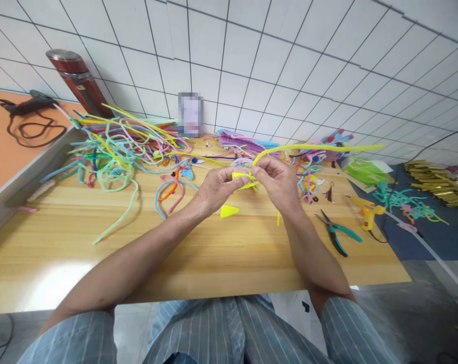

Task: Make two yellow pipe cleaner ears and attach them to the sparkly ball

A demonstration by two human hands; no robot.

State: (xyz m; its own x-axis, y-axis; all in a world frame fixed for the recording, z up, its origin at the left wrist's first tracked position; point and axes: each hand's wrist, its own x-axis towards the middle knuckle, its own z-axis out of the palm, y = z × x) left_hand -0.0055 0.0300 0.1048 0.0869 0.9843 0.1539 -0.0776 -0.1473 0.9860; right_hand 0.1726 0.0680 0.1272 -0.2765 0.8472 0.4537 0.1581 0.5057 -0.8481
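Above the middle of the wooden table, my left hand (221, 186) pinches a small coiled yellow pipe cleaner piece (241, 176). Close against it, my right hand (277, 181) has thumb and fingers closed on a long yellow pipe cleaner (312, 147). Its free end sweeps up and out to the right over the back of the table. The two hands almost meet, and the yellow coil sits between their fingertips. A separate yellow wedge-shaped piece (229, 211) lies on the table just below my left hand. Fingers hide part of the coil.
Tangled coloured pipe cleaners (115, 146) cover the back left; a pink and blue bundle (247, 141) lies behind my hands. Right of my forearm are teal-handled pliers (337, 232) and a yellow glue gun (368, 215). A red-brown flask (79, 83) stands at the back left by the tiled wall.
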